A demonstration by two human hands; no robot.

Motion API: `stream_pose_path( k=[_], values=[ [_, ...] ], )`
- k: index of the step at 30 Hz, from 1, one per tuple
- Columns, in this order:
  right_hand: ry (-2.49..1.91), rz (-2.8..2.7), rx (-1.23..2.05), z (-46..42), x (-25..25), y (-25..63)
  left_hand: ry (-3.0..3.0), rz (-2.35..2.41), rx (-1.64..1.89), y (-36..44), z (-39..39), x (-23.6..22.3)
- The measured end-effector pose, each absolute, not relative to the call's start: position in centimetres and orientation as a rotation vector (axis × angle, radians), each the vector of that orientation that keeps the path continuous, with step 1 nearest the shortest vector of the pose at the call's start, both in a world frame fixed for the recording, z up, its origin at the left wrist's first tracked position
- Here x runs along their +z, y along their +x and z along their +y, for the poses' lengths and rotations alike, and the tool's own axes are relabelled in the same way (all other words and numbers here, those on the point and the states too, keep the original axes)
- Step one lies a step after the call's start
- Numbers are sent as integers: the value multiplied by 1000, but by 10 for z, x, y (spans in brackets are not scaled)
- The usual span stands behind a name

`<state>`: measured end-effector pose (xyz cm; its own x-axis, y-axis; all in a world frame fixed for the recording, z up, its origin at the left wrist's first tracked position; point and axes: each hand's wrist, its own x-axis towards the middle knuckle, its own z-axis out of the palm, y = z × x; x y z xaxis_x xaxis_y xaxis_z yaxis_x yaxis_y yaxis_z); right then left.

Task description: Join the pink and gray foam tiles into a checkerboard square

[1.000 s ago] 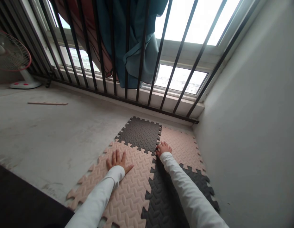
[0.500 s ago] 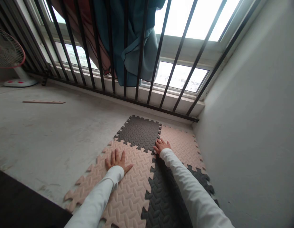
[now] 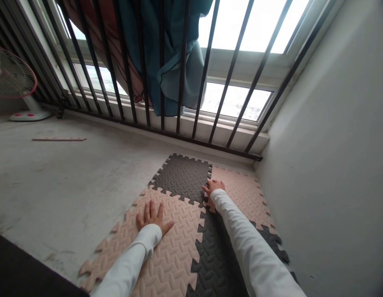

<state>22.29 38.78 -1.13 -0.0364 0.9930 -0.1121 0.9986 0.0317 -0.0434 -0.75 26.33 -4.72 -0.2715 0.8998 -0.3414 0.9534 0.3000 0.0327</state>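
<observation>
In the corner where a grey wall (image 3: 324,165) meets a barred window, a foam puzzle mat (image 3: 175,251) lies on the concrete floor (image 3: 70,185), close to the wall. A teal curtain (image 3: 169,70) hangs behind the black window bars (image 3: 206,70). Well to the left, near the bars, stand a white electric fan (image 3: 15,78) with a red rim and, on the floor, a thin wooden strip (image 3: 59,139).

The mat's interlocking tiles alternate dark grey and pale pink. The left hand (image 3: 151,216) lies open and flat, fingers spread, on the near pale pink tile (image 3: 169,251). The right hand (image 3: 213,187), also open, rests on the seam where the far dark grey tile (image 3: 180,177) meets the far pale pink tile (image 3: 240,198). Compared with half a second ago, both hands are on the same tiles, and the mat sits slightly lower in view.
</observation>
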Motion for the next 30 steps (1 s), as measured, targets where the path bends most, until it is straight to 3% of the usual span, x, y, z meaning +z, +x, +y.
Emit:
stream_pose_path(
  k=[7, 14, 30],
  values=[
    [2044, 2194, -57, 406, 0, 221, 1688, 2278, -214, -7, 261, -44],
    [2144, 2182, -260, 427, -20, 230, 1737, 2309, -177, -4, 256, -36],
    [2294, 2098, -283, 474, -18, 237, 1690, 2294, -321, -3, 259, -34]
  ],
)
